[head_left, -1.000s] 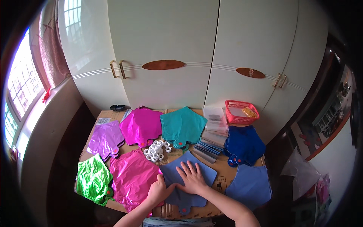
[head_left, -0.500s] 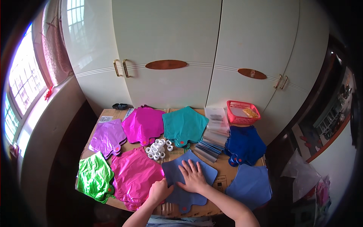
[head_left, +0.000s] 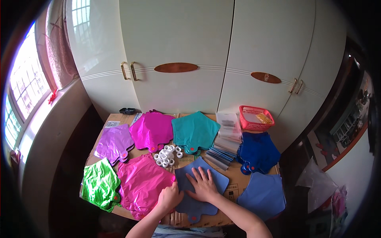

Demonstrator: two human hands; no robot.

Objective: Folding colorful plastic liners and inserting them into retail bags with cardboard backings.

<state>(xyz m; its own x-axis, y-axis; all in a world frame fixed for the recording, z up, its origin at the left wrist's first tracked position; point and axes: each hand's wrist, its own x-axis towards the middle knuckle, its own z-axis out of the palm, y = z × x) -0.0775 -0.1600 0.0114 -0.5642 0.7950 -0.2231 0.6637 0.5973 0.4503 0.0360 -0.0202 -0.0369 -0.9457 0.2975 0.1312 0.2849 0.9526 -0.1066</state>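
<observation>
A flat blue star-shaped foil balloon [head_left: 198, 171] with a tab at its near end lies before me. My right hand [head_left: 204, 185] rests flat on it, fingers spread. At its left edge my left hand [head_left: 170, 196] is closed, thumb toward the blue balloon. Its fingers pinch the right edge of a shiny pink foil balloon [head_left: 145, 184], which lies just left. What the curled fingers hide beneath them I cannot see. Beyond the hands sits a heap of small white rings [head_left: 166, 155].
Around lie green [head_left: 100, 184], lilac [head_left: 115, 142], magenta [head_left: 151, 129], teal [head_left: 195, 129], dark blue [head_left: 260, 150] and blue foil balloons [head_left: 262, 194]. Clear packets [head_left: 222, 148] fan out near a red basket [head_left: 256, 118]. Cardboard [head_left: 234, 192] covers the table; white cupboards [head_left: 174, 35] stand behind.
My left hand has shifted slightly away from me and to the right, with the pink balloon's edge at its fingertips. The right hand stays flat on the blue balloon. The view has shifted slightly.
</observation>
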